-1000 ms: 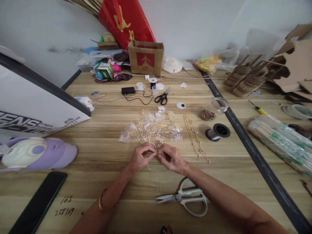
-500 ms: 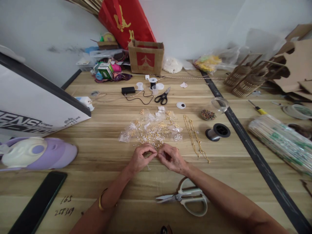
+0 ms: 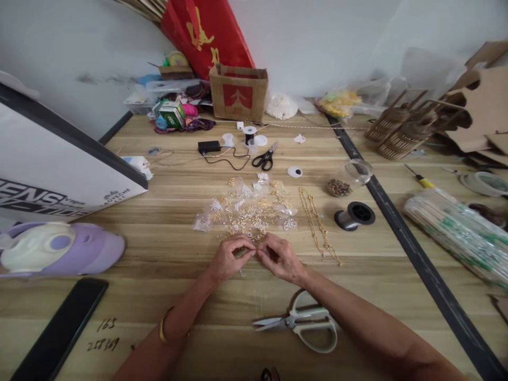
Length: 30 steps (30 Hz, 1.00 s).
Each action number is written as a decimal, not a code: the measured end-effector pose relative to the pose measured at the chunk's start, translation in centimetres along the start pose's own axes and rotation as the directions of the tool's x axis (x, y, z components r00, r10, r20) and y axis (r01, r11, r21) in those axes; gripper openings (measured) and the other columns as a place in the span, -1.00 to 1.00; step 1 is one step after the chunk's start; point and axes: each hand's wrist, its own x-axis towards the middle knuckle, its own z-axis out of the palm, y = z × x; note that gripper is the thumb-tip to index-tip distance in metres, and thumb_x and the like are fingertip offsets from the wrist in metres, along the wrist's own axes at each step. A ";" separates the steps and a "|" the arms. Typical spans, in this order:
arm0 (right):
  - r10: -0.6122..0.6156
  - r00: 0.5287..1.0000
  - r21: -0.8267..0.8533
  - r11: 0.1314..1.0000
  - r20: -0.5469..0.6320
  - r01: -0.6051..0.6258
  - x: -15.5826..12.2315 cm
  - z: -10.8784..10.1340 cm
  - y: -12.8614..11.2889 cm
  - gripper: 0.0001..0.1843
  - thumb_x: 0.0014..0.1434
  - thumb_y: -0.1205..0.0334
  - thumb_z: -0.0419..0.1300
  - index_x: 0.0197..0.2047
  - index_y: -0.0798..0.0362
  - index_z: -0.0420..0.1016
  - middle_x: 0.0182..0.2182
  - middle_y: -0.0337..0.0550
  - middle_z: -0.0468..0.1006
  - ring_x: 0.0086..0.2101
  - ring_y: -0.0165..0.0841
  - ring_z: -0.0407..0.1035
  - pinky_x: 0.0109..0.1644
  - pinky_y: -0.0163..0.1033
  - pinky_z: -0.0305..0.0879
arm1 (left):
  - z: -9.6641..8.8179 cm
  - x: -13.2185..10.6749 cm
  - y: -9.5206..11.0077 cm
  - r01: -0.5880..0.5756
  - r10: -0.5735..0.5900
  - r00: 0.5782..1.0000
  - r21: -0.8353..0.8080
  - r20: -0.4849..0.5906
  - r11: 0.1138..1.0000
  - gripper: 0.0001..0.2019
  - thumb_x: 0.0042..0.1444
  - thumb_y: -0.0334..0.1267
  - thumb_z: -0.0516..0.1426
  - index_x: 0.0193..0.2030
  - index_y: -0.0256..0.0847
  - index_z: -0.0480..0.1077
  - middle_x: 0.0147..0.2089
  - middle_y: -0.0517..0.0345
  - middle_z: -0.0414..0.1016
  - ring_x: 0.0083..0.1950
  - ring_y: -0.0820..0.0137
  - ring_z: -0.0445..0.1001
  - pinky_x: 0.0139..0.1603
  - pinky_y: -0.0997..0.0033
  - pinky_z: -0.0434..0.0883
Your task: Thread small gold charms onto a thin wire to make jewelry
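Both hands meet at the near edge of a pile of small gold and clear beads [image 3: 246,217] on the wooden table. Thumb and fingertips of my left hand [image 3: 232,256] are pinched together; what they hold is too small to make out. My right hand [image 3: 280,259] pinches in the same way, its fingertips almost touching the left ones. Below the left hand a short bit of silvery chain [image 3: 242,273] shows. To the right of the pile lies a gold chain [image 3: 313,222]. White-handled scissors [image 3: 305,321] lie partly spread by my right forearm.
Right of the chain are a wire spool [image 3: 354,216] and a clear jar [image 3: 350,177] of dark beads. Black scissors [image 3: 265,157] and a cabled black box [image 3: 209,146] lie farther back. At left are a phone [image 3: 59,330], a purple-and-white item [image 3: 63,248] and a large box [image 3: 71,174].
Both hands keep the same pinch at the same spot. The whole view has shifted only very slightly.
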 end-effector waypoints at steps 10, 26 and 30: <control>-0.009 1.000 -0.009 1.000 -0.013 0.009 0.1 0.2 0.1 -0.93 0.18 0.32 0.08 -0.35 0.09 0.33 -0.52 -0.26 0.28 -0.54 -0.48 0.16 -0.48 -0.37 0.09 | -0.2 -0.1 0.2 0.019 -0.019 1.000 0.003 0.024 1.000 -0.91 0.08 -0.38 0.14 -0.40 -0.30 0.45 -0.39 0.03 0.48 -0.30 0.36 0.44 -0.22 0.37 0.37; -0.044 0.999 0.000 0.999 0.019 0.044 0.1 0.2 0.1 -0.91 0.20 0.29 0.07 -0.35 0.07 0.34 -0.51 -0.24 0.30 -0.50 -0.45 0.19 -0.44 -0.34 0.13 | -0.1 -0.3 0.0 0.035 -0.037 0.998 0.049 0.040 0.998 -0.84 0.14 -0.30 0.08 -0.44 -0.26 0.39 -0.42 0.07 0.44 -0.32 0.37 0.40 -0.23 0.38 0.35; 0.048 0.999 0.054 0.997 -0.012 -0.047 0.0 -0.1 0.1 -0.87 0.22 0.24 0.06 -0.34 0.08 0.35 -0.50 -0.24 0.30 -0.51 -0.45 0.18 -0.45 -0.34 0.11 | -0.2 -0.3 0.3 0.036 -0.040 0.998 0.088 0.042 0.995 -0.81 0.17 -0.28 0.06 -0.44 -0.25 0.37 -0.42 0.10 0.43 -0.34 0.38 0.39 -0.23 0.40 0.33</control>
